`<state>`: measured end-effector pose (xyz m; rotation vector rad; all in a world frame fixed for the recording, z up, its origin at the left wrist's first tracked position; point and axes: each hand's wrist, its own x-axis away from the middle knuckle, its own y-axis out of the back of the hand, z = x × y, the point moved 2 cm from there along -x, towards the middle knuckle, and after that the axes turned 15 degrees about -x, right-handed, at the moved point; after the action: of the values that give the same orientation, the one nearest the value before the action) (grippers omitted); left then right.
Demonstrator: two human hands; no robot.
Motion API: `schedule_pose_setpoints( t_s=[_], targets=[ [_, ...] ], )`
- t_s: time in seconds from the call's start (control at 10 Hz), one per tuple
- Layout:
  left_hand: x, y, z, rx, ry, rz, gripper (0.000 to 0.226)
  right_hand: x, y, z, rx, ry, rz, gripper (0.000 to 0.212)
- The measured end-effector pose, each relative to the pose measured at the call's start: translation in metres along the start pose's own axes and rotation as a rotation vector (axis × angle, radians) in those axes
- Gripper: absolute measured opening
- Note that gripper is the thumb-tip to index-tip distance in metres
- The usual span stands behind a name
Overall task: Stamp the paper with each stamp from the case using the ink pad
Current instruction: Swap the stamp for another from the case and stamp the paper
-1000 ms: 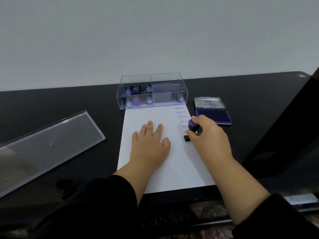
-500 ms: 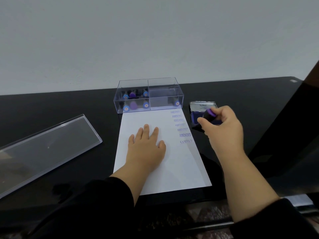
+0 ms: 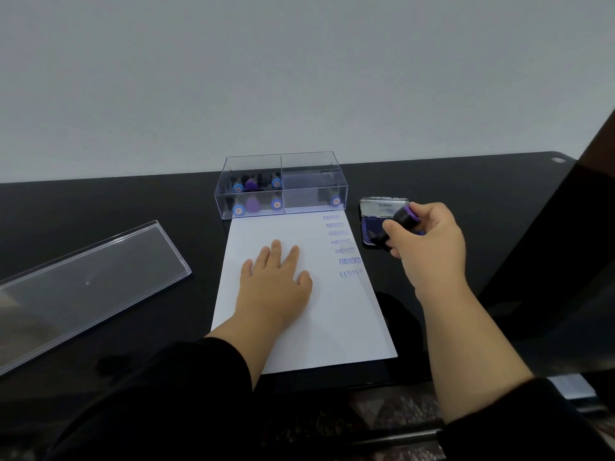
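Right hand [image 3: 429, 241] inks stamp [image 3: 401, 224] on Artline pad [image 3: 372, 224]; paper [image 3: 319, 314] reads AMENDED, SAMPLE.

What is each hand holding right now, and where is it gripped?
The right hand grips a stamp around its purple-topped handle, over the ink pad. The left hand holds nothing; it rests flat on the paper.

My right hand [image 3: 429, 241] grips a black stamp [image 3: 397, 226] with a purple cap, tilted over the open blue ink pad [image 3: 374, 224]. The white paper [image 3: 332, 321] bears a column of blue prints at its right edge. The clear case [image 3: 281, 184] behind it holds more stamps.
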<state>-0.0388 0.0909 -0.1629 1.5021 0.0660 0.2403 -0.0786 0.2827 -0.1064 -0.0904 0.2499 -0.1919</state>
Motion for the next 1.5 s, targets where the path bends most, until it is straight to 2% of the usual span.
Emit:
schedule_pose_setpoints(
  t_s=[0.6,0.9,1.2,1.5],
  targets=[
    [0.000,0.001,0.000,-0.005,0.001,0.004,0.056,-0.001,0.000,-0.005,-0.008,-0.028,0.016,0.035],
    [0.000,-0.002,0.001,-0.001,-0.004,-0.013,0.056,0.001,-0.005,-0.008,0.083,-0.012,0.028,0.030],
    [0.001,-0.002,0.001,0.007,-0.019,-0.033,0.056,-0.029,-0.012,-0.003,0.543,0.141,0.100,0.016],
    [0.002,-0.001,0.001,-0.003,-0.018,-0.028,0.056,-0.047,-0.022,-0.018,0.777,0.095,0.174,0.017]
  ],
)
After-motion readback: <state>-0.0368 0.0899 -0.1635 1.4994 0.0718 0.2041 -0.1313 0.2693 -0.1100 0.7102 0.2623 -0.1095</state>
